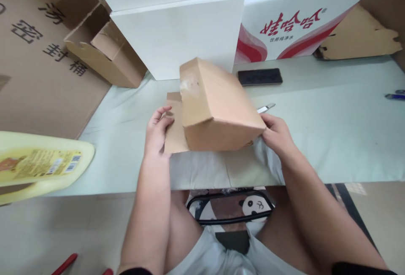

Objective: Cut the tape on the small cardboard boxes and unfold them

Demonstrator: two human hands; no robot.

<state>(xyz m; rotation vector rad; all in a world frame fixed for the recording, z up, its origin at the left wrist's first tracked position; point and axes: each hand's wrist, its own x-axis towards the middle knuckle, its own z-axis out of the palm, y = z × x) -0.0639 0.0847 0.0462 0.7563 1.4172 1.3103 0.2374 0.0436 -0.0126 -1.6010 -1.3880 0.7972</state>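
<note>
A brown cardboard box (228,98) is tilted above the cloth-covered table, between my two hands. My left hand (157,129) pinches a flap that sticks out from the box's left side, thumb and fingers closed on its edge. At the lower right corner of the box, my right hand (278,131) grips the cardboard; some of its fingers are hidden behind it. A utility knife (266,108) lies on the table just behind that corner, partly covered by the box.
A black phone (260,76) lies behind the box. White cartons (183,34) stand along the back, a white-and-red carton (284,30) beside them. An open cardboard box (117,55) stands at the back left. A yellow bottle (47,163) is at the left edge, pens (395,96) far right.
</note>
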